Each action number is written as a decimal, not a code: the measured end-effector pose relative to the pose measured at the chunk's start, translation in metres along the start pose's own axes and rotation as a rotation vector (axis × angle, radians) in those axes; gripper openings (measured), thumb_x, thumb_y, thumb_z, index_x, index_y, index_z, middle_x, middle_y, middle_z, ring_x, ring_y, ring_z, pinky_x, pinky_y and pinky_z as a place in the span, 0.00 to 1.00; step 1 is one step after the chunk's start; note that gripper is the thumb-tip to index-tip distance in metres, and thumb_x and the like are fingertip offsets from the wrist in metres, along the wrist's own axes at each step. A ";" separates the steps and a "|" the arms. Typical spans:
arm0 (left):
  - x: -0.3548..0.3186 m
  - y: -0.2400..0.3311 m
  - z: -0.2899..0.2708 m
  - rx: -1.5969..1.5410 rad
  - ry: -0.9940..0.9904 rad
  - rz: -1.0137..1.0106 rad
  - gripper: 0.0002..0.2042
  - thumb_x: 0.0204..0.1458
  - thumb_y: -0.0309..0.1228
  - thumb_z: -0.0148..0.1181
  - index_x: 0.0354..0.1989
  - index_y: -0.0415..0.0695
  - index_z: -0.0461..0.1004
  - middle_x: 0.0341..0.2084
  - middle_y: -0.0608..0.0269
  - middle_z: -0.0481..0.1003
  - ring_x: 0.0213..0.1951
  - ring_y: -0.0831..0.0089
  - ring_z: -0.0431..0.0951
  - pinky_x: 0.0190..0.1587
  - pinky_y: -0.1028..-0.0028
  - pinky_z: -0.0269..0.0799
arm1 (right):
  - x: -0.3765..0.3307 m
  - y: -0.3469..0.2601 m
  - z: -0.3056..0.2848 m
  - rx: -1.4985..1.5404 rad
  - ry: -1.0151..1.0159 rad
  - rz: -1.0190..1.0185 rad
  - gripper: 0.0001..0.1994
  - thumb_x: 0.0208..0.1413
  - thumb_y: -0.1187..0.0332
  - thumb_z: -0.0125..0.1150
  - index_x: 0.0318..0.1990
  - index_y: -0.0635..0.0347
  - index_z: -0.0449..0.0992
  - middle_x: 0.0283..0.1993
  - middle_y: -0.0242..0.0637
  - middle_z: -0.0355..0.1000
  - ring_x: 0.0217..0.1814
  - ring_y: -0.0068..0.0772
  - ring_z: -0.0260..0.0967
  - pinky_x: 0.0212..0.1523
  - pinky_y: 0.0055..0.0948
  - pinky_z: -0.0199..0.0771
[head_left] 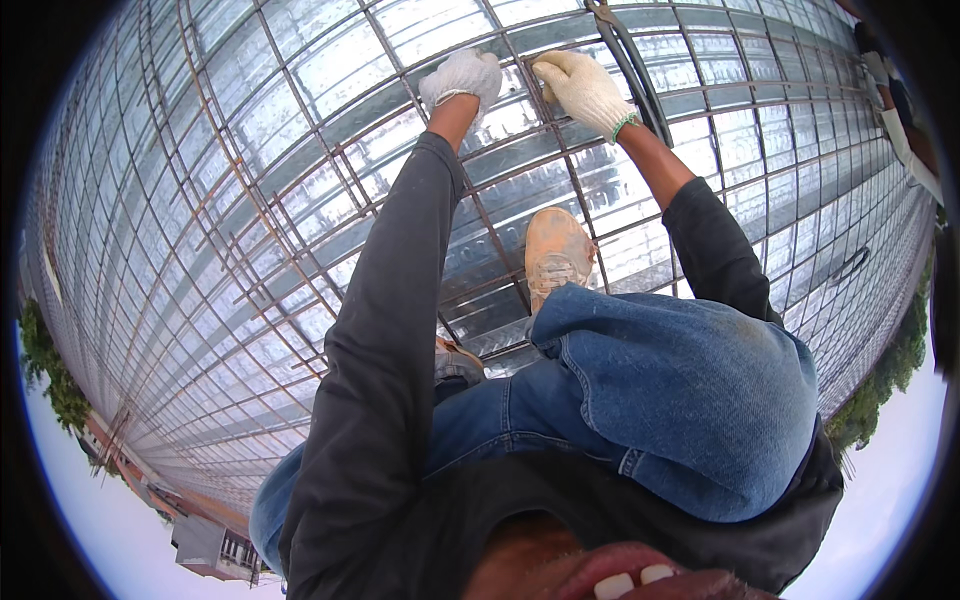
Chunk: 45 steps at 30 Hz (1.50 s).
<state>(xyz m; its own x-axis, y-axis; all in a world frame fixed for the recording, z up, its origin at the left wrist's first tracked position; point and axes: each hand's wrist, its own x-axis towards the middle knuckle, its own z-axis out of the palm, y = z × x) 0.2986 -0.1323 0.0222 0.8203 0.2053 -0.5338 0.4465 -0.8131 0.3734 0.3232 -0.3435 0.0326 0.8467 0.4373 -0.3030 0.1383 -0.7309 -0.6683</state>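
My left hand, in a white knit glove, is curled into a fist on a bar of the rusty rebar mesh. My right hand, also gloved, lies just to its right with the fingers stretched out toward the same crossing of bars. What sits under either palm is hidden. The mesh lies over shiny corrugated metal decking. I crouch on it, with a tan shoe on the bars below my hands and my jeans knee bent in front.
A dark curved strap or cable runs along the mesh right beside my right hand. Another person's gloved hand and sleeve are at the far right edge. The deck edge drops to trees and a building.
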 end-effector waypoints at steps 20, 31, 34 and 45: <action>-0.021 0.009 0.025 -0.322 0.460 0.024 0.22 0.56 0.56 0.59 0.43 0.56 0.92 0.38 0.53 0.89 0.44 0.47 0.87 0.59 0.56 0.68 | -0.014 0.011 -0.001 -0.249 0.121 -0.024 0.20 0.72 0.55 0.53 0.57 0.55 0.88 0.52 0.50 0.86 0.55 0.58 0.84 0.61 0.52 0.82; -0.028 0.001 0.024 -0.881 0.498 0.176 0.20 0.55 0.50 0.76 0.41 0.43 0.91 0.30 0.59 0.88 0.33 0.70 0.85 0.42 0.66 0.80 | -0.003 -0.005 0.012 -0.219 0.218 0.022 0.21 0.71 0.54 0.58 0.51 0.61 0.88 0.47 0.55 0.86 0.50 0.61 0.84 0.54 0.53 0.83; -0.032 0.007 0.023 -0.792 0.472 0.201 0.18 0.56 0.48 0.76 0.41 0.44 0.91 0.30 0.59 0.89 0.31 0.72 0.85 0.41 0.66 0.81 | -0.012 -0.013 -0.005 -0.042 0.180 0.105 0.20 0.66 0.56 0.56 0.45 0.63 0.89 0.37 0.52 0.85 0.40 0.55 0.84 0.49 0.52 0.81; -0.034 -0.017 0.035 -0.509 0.432 0.474 0.20 0.58 0.42 0.70 0.50 0.38 0.84 0.38 0.45 0.85 0.42 0.47 0.88 0.46 0.57 0.81 | -0.057 -0.085 0.005 0.365 0.099 0.084 0.19 0.70 0.57 0.54 0.42 0.61 0.87 0.32 0.42 0.82 0.35 0.40 0.79 0.42 0.42 0.78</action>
<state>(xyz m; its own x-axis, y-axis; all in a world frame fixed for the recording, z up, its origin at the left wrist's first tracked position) 0.2508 -0.1440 0.0074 0.9817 0.1777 0.0681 0.0397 -0.5412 0.8400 0.2606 -0.3039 0.1036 0.8955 0.3177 -0.3117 -0.1103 -0.5201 -0.8470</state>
